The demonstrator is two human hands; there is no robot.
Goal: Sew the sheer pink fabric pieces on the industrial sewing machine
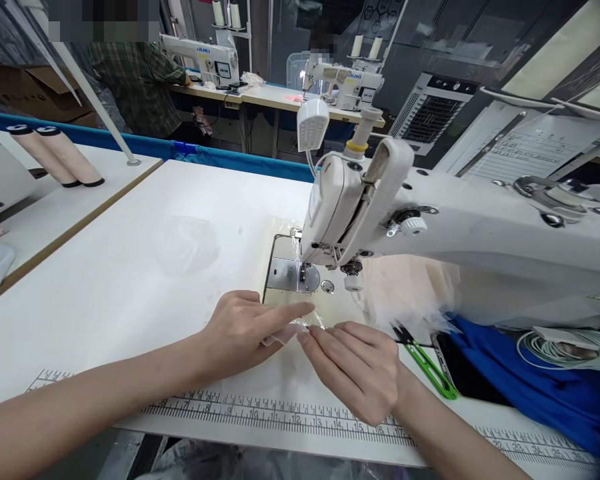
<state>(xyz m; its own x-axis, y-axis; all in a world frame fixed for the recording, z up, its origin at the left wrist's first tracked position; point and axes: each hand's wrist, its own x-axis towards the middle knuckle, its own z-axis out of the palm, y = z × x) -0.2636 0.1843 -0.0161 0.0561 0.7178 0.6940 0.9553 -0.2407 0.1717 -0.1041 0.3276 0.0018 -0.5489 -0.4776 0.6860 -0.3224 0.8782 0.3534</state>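
Note:
A small piece of thin, sheer pale fabric (286,333) is stretched between my hands, in front of the sewing machine (340,200). My left hand (253,330) grips it, thumb beneath and index finger pointing to the right. The fingertips of my right hand (355,367) are pinched together at the fabric's right end. Beyond the fingers lies the metal needle plate (283,275), with the presser foot (304,272) over it. The fabric is apart from the presser foot, nearer the table's front edge.
Green thread snips (430,370), a dark phone (467,373) and blue cloth (520,380) lie at the right. Peach sheer fabric (405,287) sits under the machine arm. A printed ruler (275,417) runs along the front edge. Behind, a person in a plaid shirt (135,80) sits near another machine (205,57).

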